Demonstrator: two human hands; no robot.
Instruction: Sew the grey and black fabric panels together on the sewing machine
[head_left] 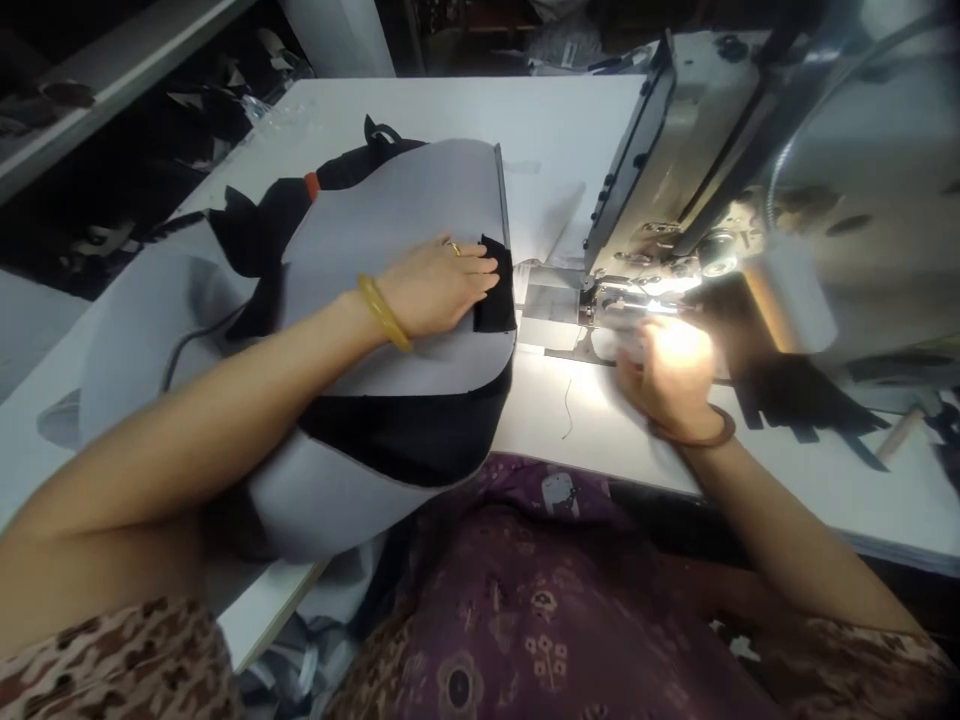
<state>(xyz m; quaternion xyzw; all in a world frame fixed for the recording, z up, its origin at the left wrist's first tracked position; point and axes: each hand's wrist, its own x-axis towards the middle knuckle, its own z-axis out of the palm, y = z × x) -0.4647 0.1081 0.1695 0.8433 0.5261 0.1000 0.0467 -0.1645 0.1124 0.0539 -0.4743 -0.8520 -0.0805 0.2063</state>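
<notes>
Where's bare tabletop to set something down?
Two patches of white table: the far one, between the grey-and-black piece and the sewing machine; and a near strip between that piece and the right hand, with one loose thread. Crowded: right of that hand, where black strips lie.

Grey-and-black fabric (412, 190) is laid across the white table (345, 100), its black patch (493, 317) touched by the left hand (439, 287). The right hand (679, 375), blurred, is brightly lit by the sewing machine (682, 150); dark strips (772, 385) are seen alongside.
</notes>
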